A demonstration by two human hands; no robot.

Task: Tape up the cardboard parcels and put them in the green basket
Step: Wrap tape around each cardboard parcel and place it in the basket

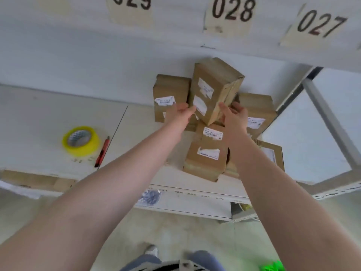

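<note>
The lifted parcel (214, 90) stands tilted, its long axis running from 6 o'clock up toward 12, top leaning to 1 o'clock. It sits between the two hands above the pile on the shelf (58, 114): the left hand (184, 112) grips its lower left side at 9 o'clock, the right hand (235, 114) its lower right edge at 3. Five more parcels lie beneath. One tape roll (81, 140) and one red knife (102, 151) lie at 9 o'clock. A green scrap (272, 266) shows at 5 o'clock.

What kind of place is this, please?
Probably a parcel storeroom or small warehouse packing area: paper number labels such as 028 on the white shelving, a pile of labelled brown cardboard parcels, and a yellow roll of packing tape on the shelf.
</note>
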